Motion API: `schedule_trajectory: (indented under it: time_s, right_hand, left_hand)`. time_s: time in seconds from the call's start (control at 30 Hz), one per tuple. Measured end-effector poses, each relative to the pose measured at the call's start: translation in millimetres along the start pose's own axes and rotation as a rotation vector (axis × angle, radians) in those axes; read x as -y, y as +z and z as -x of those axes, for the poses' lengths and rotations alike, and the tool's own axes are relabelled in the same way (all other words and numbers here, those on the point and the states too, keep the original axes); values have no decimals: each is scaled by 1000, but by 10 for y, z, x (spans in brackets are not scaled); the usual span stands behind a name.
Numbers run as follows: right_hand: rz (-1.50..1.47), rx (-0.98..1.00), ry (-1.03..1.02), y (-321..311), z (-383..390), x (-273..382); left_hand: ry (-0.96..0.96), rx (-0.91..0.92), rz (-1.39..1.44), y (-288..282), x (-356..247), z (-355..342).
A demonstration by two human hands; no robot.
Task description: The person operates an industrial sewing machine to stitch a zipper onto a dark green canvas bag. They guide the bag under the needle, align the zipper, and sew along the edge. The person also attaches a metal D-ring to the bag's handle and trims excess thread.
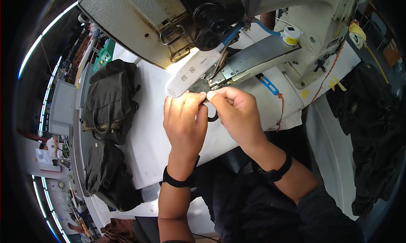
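Observation:
My left hand and my right hand meet close in front of the sewing machine's needle area, fingertips nearly touching. Both are closed in a pinch on a small dark strap piece. Its curved end hangs below the fingers, while a short ridged part shows between the fingertips. The rest is covered by my fingers. Just beyond them is the machine's narrow metal work arm. A white elongated cover on the machine reaches down almost over my left fingers.
The sewing machine head overhangs the white table. Blue-handled thread snips lie right of my hands, a reddish cord beside them. Two dark bags rest along the left. Dark material hangs at the right.

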State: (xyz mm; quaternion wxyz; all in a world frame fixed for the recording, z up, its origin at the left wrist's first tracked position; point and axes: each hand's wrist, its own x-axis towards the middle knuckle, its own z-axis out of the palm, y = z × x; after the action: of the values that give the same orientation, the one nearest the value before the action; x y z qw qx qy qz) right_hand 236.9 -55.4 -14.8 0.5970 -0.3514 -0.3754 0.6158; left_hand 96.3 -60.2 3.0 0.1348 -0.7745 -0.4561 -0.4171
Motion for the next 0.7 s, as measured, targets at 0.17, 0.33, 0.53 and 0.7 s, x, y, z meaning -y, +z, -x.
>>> schedule_trajectory:
  time_s: [0.17,0.33,0.53,0.7]
  right_hand:
    - [137,19,-111,20,26,22]
    - [237,5,-133,3,8,-10]
    - [184,29,-130,-24,-27,15]
    - [35,92,33,-77,-119,88]
  left_hand:
    - [-4,-113,51,89,34,115]
    - [-188,-161,192,179,-77,196]
    - [-165,-154,141,208,-37,197]
    - [-101,-136,72,191,37,139]
